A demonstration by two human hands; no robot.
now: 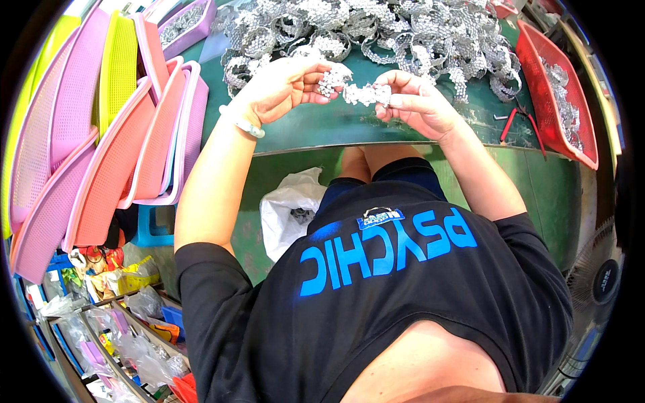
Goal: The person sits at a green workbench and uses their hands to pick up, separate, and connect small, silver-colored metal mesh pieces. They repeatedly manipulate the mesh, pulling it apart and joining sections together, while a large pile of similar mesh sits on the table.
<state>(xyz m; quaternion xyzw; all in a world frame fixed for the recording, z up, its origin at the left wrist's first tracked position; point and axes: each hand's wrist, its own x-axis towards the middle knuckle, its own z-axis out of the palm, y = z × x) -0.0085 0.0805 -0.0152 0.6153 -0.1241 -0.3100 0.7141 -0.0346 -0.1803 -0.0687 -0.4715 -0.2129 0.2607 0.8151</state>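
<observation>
Both hands are raised over the near edge of a green table (295,134). Between them stretches a silvery strip of small clustered metal pieces (363,94), curved and sagging a little in the middle. My left hand (285,91), with a pale bangle on its wrist, pinches the strip's left end between thumb and fingers. My right hand (422,106) closes on the other end. Just beyond the hands lies a large heap of similar curled silver strips (396,40). Red-handled pliers (521,126) rest on the table to the right of my right hand.
A red basket (527,60) holding silver pieces stands at the right edge. Stacked plastic baskets (111,168) in pink, purple and yellow crowd the left. A purple tray (195,33) sits far left. Below are a white sack (289,208) and a fan (594,275).
</observation>
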